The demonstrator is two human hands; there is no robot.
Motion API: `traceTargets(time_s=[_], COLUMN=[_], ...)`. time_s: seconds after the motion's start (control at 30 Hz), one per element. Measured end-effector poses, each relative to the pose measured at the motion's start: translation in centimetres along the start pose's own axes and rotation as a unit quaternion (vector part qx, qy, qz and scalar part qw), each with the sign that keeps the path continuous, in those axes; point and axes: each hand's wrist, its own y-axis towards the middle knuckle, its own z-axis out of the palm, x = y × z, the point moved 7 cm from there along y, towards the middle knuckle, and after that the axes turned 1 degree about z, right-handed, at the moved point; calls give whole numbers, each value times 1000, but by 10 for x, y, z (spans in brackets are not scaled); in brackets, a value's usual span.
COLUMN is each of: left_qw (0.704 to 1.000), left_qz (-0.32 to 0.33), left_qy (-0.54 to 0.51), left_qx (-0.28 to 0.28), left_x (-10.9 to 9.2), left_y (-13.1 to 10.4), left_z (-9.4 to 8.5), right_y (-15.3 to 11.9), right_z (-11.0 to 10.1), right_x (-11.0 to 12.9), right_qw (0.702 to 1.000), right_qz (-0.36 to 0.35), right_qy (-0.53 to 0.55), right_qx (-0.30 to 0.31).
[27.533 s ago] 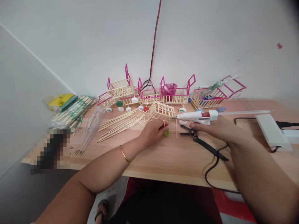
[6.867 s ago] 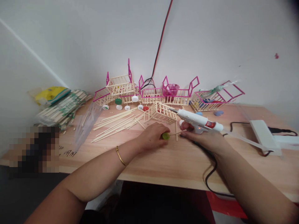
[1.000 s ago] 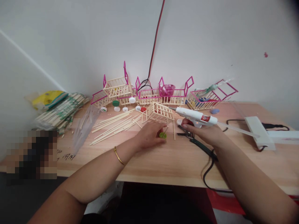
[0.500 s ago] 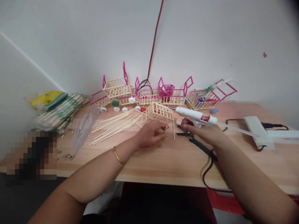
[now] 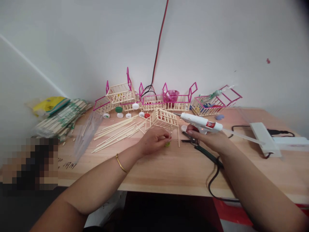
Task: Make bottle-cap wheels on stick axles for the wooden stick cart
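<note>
Clock directions: left hand at centre, 12 toward the wall.

Lime-green bottle cap (image 5: 167, 144) just under the left hand (image 5: 154, 141), on its 3 o'clock side. Left fingers drawn nearly together in a pinch; cannot tell whether they grip the cap or only screen it. Any join on it: hidden.

Right hand (image 5: 209, 137) at 3, fingers wrapped round the hot glue gun (image 5: 196, 120), indicator lit, nozzle toward 10. Glue stick trails from its rear.

Bare-wood stick frame (image 5: 166, 118) between 12 and 1: box of slats joined up, no magenta edging, no wheels visible. Nozzle close by; contact unclear. One loose stick (image 5: 179, 137) at 3.

Green-handled cutters (image 5: 207, 155) partly below the right hand, white bottle cap (image 5: 184, 128) just beyond their tips. Both lie unheld.

Loose bamboo sticks (image 5: 116, 130) fanned out around 9 to 10, not joined into anything.

Against the wall, 10 to 2: magenta-edged stick carts (image 5: 177, 105), assembled and coloured, some with caps at the base; fixing of those caps can't be told. Magenta-stained cup (image 5: 172, 96) among them.

Bagged sticks (image 5: 67, 114) at 10. White power strip (image 5: 265, 139) out at 3.
</note>
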Motion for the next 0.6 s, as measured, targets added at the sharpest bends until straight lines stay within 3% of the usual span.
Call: traceTargets(time_s=[0.33, 0.6], left_qw=[999, 998], left_qz=[-45, -44], left_qy=[-16, -12], left_qx=[-6, 34], left_x=[7, 11], left_y=[-1, -3], left_z=[-1, 6], right_y=[0, 0], right_z=[1, 1], right_x=[-2, -5], right_qw=[999, 999], right_qz=[18, 18], right_qy=[30, 30], right_qx=[20, 16])
